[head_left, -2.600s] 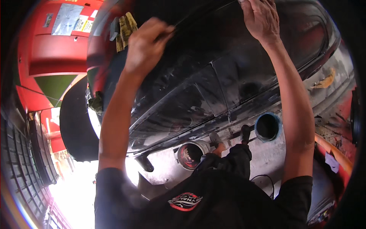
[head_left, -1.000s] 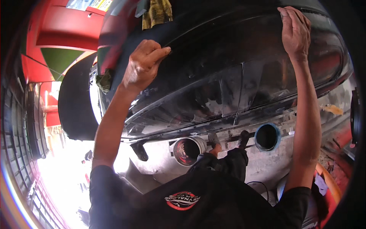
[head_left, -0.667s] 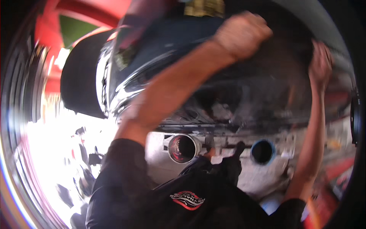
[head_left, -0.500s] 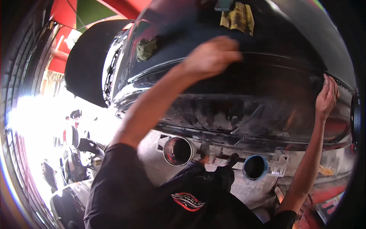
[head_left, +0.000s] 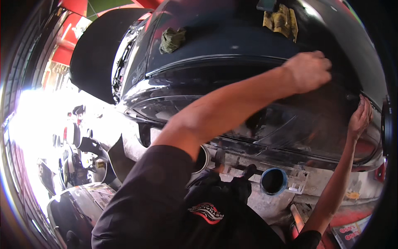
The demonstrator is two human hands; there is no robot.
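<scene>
A black car with a glossy body stretches across the view in front of me. My left arm reaches over it to the right, and my left hand is closed in a fist above its dark side panel. Whatever that fist may hold is hidden. At the car's right end, my right hand rests against a panel edge with its fingers stretched out. A crumpled grey-green cloth lies on the roof. Farther right on the roof are a stained yellow cloth and a small dark block.
On the floor between me and the car stand a blue-rimmed bucket and a pale-rimmed bucket, partly behind my left arm. An opened black panel rises at the car's left end. Motorcycles are at the left, in glare.
My left fist has swept right along the car, towards my right hand. My right hand stays at the panel edge. The view has shifted slightly.
</scene>
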